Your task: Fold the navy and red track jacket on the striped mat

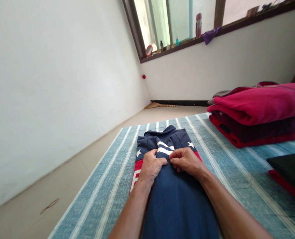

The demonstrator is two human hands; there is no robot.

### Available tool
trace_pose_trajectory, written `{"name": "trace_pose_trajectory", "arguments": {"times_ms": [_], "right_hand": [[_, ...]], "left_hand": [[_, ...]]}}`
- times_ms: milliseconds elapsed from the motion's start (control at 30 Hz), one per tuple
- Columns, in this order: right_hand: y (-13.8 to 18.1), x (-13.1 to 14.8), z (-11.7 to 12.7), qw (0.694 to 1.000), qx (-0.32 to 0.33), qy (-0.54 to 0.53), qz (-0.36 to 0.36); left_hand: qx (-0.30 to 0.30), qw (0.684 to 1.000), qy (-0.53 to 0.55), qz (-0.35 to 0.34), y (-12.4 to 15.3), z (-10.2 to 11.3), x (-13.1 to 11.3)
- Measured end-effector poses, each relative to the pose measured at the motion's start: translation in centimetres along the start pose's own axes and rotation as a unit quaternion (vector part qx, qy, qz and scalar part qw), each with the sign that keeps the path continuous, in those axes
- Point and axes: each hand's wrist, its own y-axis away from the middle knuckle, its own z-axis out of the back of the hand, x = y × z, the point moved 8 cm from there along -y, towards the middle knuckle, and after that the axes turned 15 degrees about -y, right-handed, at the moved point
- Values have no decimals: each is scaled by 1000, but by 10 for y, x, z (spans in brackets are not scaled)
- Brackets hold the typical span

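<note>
A navy jacket (179,199) with a collar, white stars and red side panels lies on a blue striped sheet (102,186). One sleeve with white stripes is laid over its middle, its striped end towards the collar. My left hand (152,164) grips the left edge of this sleeve end, thumb on top. With thumb and fingers pinched, my right hand (184,161) holds the cloth at the sleeve's right edge. The two hands are close together. The undersides of the fingers are hidden.
At the right stands a stack of folded clothes, with a pink garment (264,103) on top. A dark folded garment (291,172) lies nearer. A broom (159,105) rests on the floor by the far wall. Small items, including a bottle (198,26), stand on the window sill.
</note>
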Motion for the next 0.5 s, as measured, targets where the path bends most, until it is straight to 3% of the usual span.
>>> {"name": "trace_pose_trajectory", "arguments": {"times_ms": [500], "right_hand": [[-2,0,0,1000,2,0,-1]], "left_hand": [[9,1000,-2,-7,1,1,-2]]}}
